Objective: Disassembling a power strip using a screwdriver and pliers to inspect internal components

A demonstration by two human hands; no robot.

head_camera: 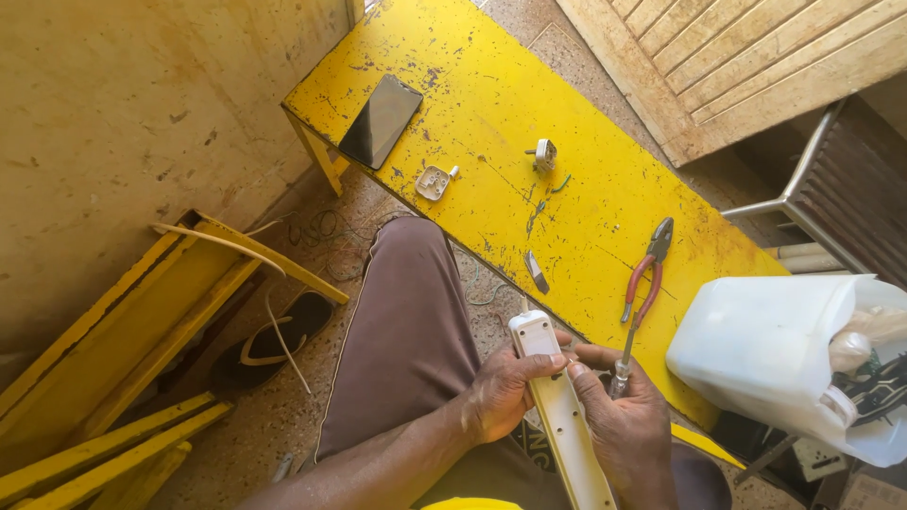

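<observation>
A long white power strip point(559, 406) lies across my lap. My left hand point(505, 392) grips it from the left side, near its upper end. My right hand point(624, 416) touches the strip from the right and holds a small screwdriver point(622, 373) with a clear handle, shaft pointing up toward the bench. Both hands sit just below the front edge of the yellow bench point(586, 170).
On the bench lie a black phone point(381, 121), a white plug cover point(433, 182), an opened plug body point(543, 154), a small metal blade point(537, 272) and red-handled pliers point(647, 269). A cut white jerrycan point(756, 349) with bits stands right. Yellow wooden frames point(123, 331) and a sandal point(274, 340) lie left.
</observation>
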